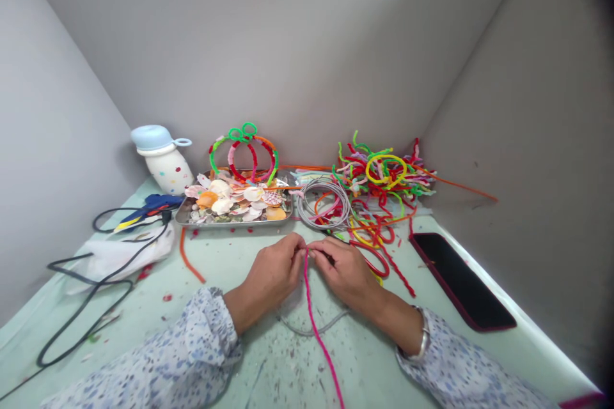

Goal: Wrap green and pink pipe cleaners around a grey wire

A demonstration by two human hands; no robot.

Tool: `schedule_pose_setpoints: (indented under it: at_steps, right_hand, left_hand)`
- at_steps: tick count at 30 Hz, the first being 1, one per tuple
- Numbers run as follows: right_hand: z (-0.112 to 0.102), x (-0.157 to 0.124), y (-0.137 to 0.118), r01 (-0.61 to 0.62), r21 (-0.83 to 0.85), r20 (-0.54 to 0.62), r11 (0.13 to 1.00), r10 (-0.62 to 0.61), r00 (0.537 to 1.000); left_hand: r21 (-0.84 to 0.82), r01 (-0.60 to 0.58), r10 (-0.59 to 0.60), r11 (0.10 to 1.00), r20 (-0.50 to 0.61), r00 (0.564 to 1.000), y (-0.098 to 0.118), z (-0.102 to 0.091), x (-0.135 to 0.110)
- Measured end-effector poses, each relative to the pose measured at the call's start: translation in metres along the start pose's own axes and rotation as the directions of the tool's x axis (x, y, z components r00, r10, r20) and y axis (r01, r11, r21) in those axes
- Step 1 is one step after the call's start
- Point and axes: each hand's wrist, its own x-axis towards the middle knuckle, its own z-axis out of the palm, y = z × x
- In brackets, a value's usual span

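Observation:
My left hand and my right hand meet at the middle of the pale green table, fingertips pinched together. Both hold a pink pipe cleaner that trails down toward me between my wrists. A thin grey wire curves under my hands; what it joins to is hidden by my fingers. Just beyond my hands lies a coil of grey wire.
A metal tray of seashells sits behind my hands, with a pipe-cleaner hoop shape behind it. A heap of coloured pipe cleaners lies at the back right. A dark phone lies right. A glue gun, black cable and white jar are left.

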Motion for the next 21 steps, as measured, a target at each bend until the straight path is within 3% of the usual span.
schedule_pose_setpoints:
  at_steps: [15,21]
  right_hand:
    - [-0.0017,0.0001,-0.0019,0.007,0.008,0.013,1.0,-0.008,1.0]
    - [-0.0005,-0.0011,-0.0035,0.014,-0.009,0.002,1.0,-0.014,1.0]
  left_hand:
    - [-0.203,0.027,-0.024,0.979,0.02,1.0,0.0,-0.0062,0.0028]
    - [-0.214,0.03,-0.023,0.976,0.036,0.999,0.001,-0.0075,0.0024]
